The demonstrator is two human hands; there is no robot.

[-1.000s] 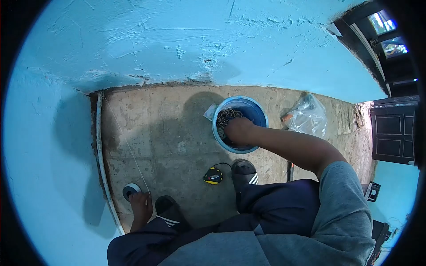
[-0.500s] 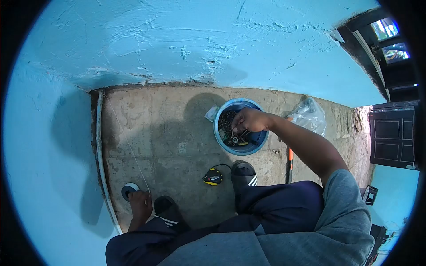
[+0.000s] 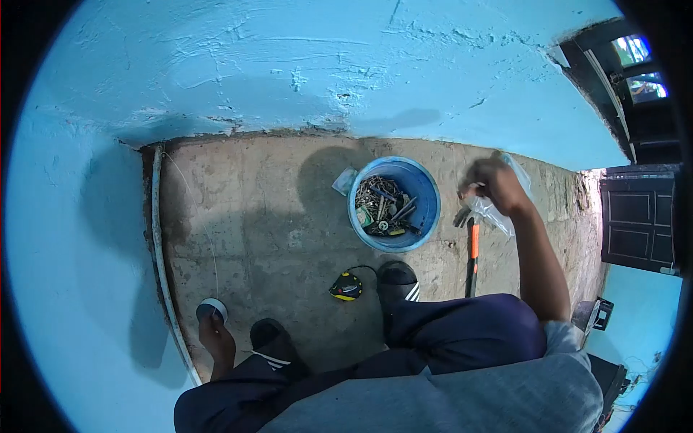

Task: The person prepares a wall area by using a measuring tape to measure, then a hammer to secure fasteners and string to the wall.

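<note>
At lower left, my left hand (image 3: 216, 338) closes its fingers on a round spool (image 3: 221, 309) with a pale rim and dark centre. A thin white string (image 3: 205, 225) runs slackly between the spool and the wall corner. Smeared by motion, my right hand (image 3: 498, 186) is raised over a clear plastic bag (image 3: 495, 216) at right; whether it holds anything does not show. Just below it lies a hammer (image 3: 473, 249) with an orange and black handle. Left of this hand stands a blue bucket (image 3: 431, 198) containing nails (image 3: 369, 198) and several metal pieces.
A black and yellow tape measure (image 3: 346, 286) lies between my feet. A small clear packet (image 3: 344, 181) touches the bucket's left side. Along the left wall runs a pale pipe (image 3: 160, 252). Blue walls (image 3: 289, 65) bound the floor, and a dark door (image 3: 637, 224) is at far right.
My right hand has left the bucket and moved right, over the bag and hammer. My left hand has shifted from holding the string to gripping the spool, and the string hangs looser.
</note>
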